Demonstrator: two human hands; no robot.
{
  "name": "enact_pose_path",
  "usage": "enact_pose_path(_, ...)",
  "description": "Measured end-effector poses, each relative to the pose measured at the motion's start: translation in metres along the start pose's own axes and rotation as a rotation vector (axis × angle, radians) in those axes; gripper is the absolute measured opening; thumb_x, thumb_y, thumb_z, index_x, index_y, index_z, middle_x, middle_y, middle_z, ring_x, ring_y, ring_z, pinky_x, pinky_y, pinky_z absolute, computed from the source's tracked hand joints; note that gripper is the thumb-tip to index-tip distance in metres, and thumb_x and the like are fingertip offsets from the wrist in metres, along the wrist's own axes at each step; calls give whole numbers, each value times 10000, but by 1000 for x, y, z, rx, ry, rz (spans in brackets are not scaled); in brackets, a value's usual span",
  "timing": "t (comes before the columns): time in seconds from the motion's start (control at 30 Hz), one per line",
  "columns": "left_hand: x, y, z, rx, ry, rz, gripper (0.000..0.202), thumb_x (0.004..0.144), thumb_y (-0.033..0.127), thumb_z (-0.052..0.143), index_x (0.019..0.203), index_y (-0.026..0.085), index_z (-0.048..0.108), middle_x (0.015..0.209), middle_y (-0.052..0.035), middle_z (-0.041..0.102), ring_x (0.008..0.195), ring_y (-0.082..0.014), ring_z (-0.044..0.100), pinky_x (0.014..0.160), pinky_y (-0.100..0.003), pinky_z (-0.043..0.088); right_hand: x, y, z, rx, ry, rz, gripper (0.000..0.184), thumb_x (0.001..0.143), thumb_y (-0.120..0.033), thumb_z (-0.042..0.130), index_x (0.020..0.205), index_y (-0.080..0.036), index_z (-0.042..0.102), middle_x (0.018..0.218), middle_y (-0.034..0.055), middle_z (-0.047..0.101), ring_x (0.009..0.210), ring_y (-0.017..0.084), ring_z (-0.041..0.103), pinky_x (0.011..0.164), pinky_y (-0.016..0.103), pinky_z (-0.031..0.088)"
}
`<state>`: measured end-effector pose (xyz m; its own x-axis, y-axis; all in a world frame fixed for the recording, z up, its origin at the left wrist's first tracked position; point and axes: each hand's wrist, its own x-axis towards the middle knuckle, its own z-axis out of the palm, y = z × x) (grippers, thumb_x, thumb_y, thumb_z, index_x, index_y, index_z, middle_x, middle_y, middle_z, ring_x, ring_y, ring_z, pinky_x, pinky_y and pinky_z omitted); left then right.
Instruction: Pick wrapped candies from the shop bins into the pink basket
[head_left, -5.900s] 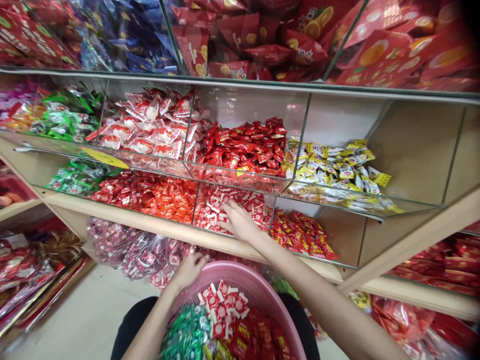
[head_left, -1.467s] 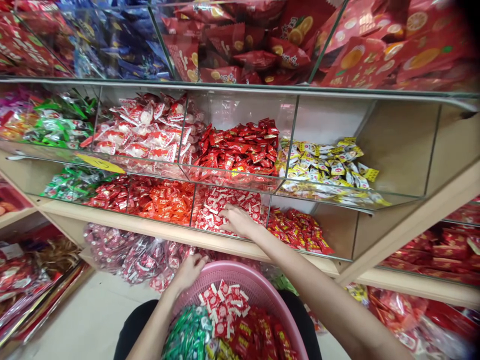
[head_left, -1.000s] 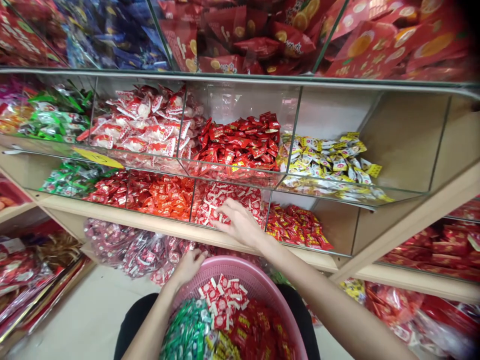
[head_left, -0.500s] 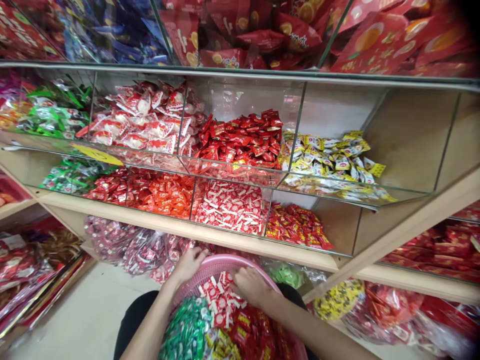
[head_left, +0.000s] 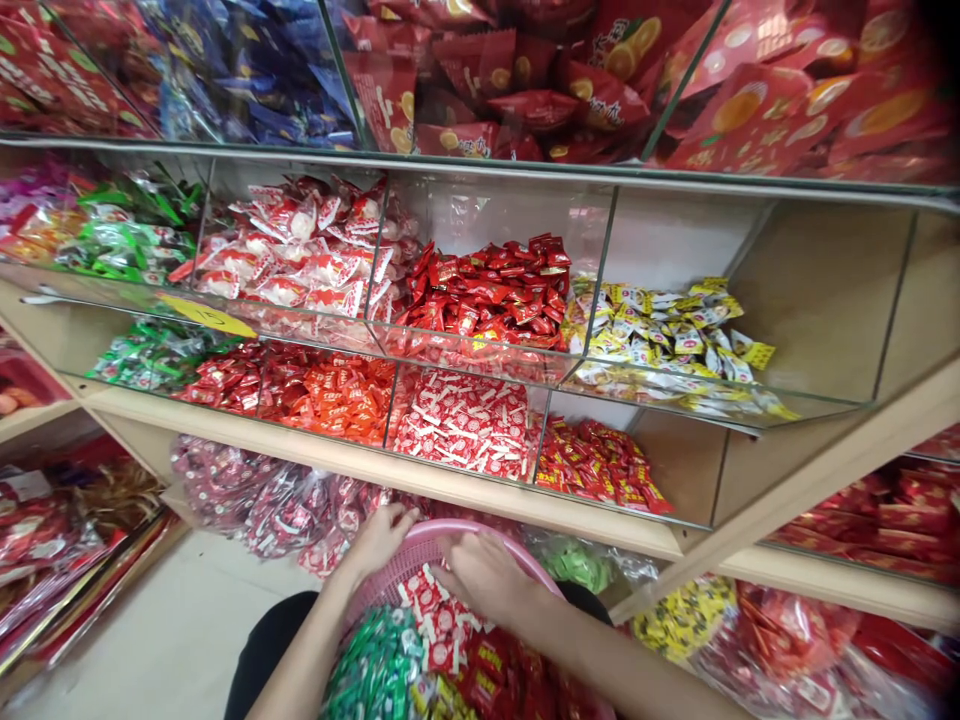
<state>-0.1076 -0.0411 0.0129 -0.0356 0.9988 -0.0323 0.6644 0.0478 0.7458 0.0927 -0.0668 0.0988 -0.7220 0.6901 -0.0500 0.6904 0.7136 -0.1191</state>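
A pink plastic basket [head_left: 517, 548] sits between my knees, with wrapped candies inside. At its far left rim is my left hand [head_left: 382, 540], fingers closed over the edge. My right hand [head_left: 484, 575] is inside the basket, its fingers curled above the red-and-white candies [head_left: 442, 640]; what they hold, if anything, is hidden. Green candies [head_left: 375, 660] fill the left side of the basket, dark red candies [head_left: 510, 675] the right, and some yellow candies [head_left: 442, 697] show between them at the bottom of the view.
Glass-fronted shelf bins rise ahead, holding red-and-white candies [head_left: 465, 425], red candies [head_left: 600, 460] and yellow-white candies [head_left: 675, 325]. A wooden shelf edge [head_left: 570, 515] runs just beyond the basket. Bagged candies [head_left: 285, 505] lie under it, and a yellow price tag [head_left: 208, 316] hangs at left.
My right hand has shifted slightly left within the basket, over the red-and-white candies. My left hand stays at the rim. The shelves sit a little lower in view.
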Motion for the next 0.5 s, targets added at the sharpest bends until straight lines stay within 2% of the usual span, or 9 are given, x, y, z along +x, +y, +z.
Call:
enact_pose_path(0.1,-1,1,-1,-4,-9,6,384,825,479,391,731,169,598,680,-26,633,662,-185,561,595,-250,350,12,0,-40,103,142,-54,260,916,-341,391,975,-186,591,898,61,669,782,174,627,669,255,408)
enact_pose_path(0.17,-1,1,-2,-3,-6,5,379,823,474,394,740,167,601,693,-29,640,666,-185,558,603,-251,354,26,5,-60,153,255,-32,259,919,-340,384,965,-194,592,884,47,662,759,154,613,647,237,385)
enact_pose_path(0.3,-1,-1,-1,13,5,-4,428,819,519,391,656,168,574,609,-12,596,596,-166,519,574,-248,336,60,22,-77,167,410,133,266,906,-367,410,959,-193,603,877,51,656,745,148,597,636,237,361)
enact_pose_path(0.37,0,-2,-1,16,7,-6,428,815,523,395,652,168,570,603,-4,587,583,-158,507,569,-245,329,74,28,-78,148,407,221,315,884,-435,430,925,-188,622,891,71,658,760,166,604,628,249,359)
enact_pose_path(0.5,0,-3,0,21,14,-13,417,805,521,407,632,171,553,566,12,556,556,-147,479,560,-242,316,93,30,-76,163,298,352,429,811,-562,479,845,-173,659,870,115,670,763,206,617,590,269,355)
